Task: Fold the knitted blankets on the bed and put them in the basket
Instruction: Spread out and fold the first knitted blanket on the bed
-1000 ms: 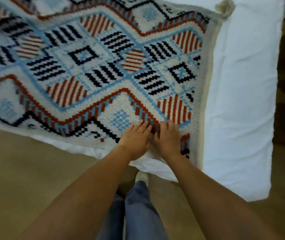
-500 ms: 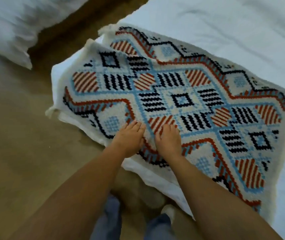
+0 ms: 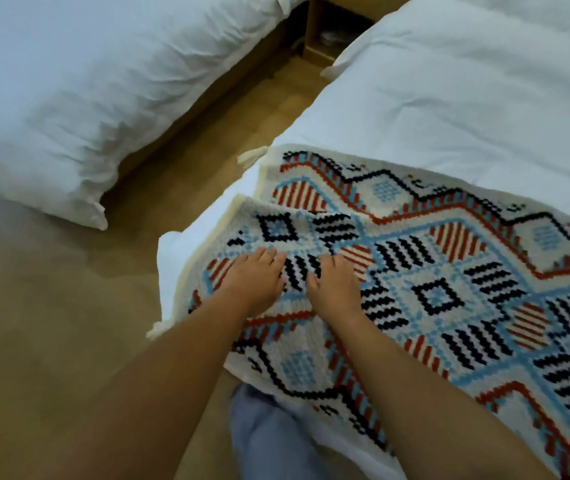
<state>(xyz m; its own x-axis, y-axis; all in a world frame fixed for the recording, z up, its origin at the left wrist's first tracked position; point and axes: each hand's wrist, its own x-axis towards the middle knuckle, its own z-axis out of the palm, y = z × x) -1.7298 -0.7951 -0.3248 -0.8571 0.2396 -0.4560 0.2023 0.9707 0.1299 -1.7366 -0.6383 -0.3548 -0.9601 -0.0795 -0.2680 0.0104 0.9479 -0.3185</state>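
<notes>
Left hand [image 3: 254, 280], right hand [image 3: 333, 289] pressing flat, fingers spread, gripping nothing, on knitted blanket [image 3: 449, 289] lying near bed [image 3: 467, 98] corner; second bed [image 3: 69, 81] lying across floor gap [image 3: 190, 168].

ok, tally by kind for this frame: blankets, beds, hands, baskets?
blanket: 1
beds: 2, near bed and far bed
hands: 2, left hand and right hand, both flat on the blanket
baskets: 0 in view
total: 5

Blanket [image 3: 449, 271] on bed [image 3: 449, 98], hands [image 3: 254, 280] atop
</notes>
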